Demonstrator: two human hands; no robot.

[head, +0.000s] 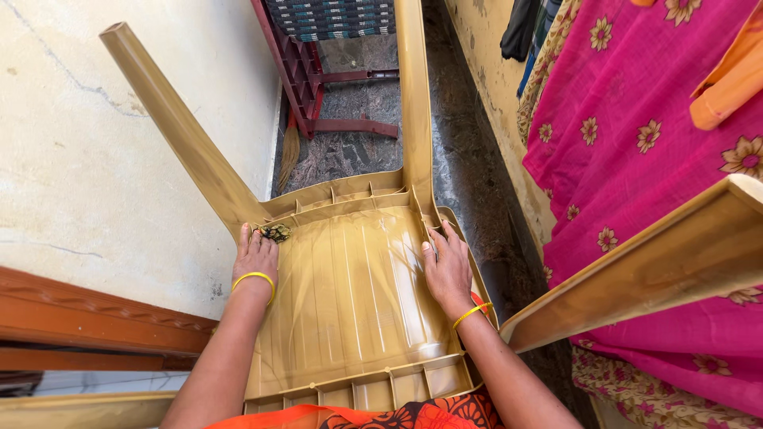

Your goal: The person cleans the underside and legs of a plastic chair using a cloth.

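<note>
A tan plastic chair point(350, 302) lies upside down in front of me, its ribbed wet underside facing up and its legs pointing away. My left hand point(256, 256) presses a small dark scrub cloth point(275, 233) into the far left corner of the seat underside, by the base of a leg point(171, 119). My right hand point(447, 266) rests flat on the right side of the underside, fingers spread, near the base of another leg point(415, 95). Both wrists wear yellow bangles.
A pale plaster wall point(87, 143) stands at the left above a wooden frame point(95, 318). A maroon plastic chair point(318, 79) stands farther along the dark stone floor. Pink flowered cloth point(652, 135) hangs at the right. A third chair leg point(644, 270) crosses the lower right.
</note>
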